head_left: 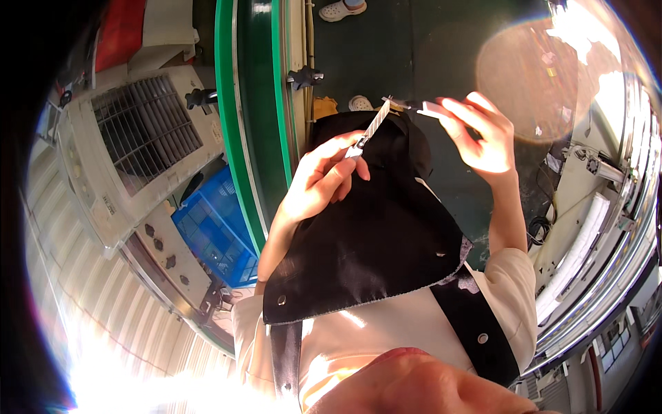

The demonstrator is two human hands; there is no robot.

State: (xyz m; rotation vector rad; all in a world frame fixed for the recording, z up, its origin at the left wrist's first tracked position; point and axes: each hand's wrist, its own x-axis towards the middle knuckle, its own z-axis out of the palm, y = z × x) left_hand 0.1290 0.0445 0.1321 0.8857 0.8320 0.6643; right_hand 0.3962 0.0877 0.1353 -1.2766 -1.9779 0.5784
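My left hand (321, 178) is closed around a cutter knife with a snap-off blade (376, 123), its long, scored metal blade pointing up and to the right. Across from it, my right hand (488, 138) pinches a small whitish piece (433, 110) between thumb and fingers. A thin dark end extends from that piece toward the blade's tip; I cannot tell whether they touch. Both hands are raised in front of my black apron (365, 241), over the floor.
A green-edged conveyor (279, 124) runs along my left. Beyond it are a blue plastic crate (217, 224) and a large grilled cooler unit (145, 131). A person's white clog (341, 10) is on the dark floor ahead. Machinery with metal rails (614, 228) stands at right.
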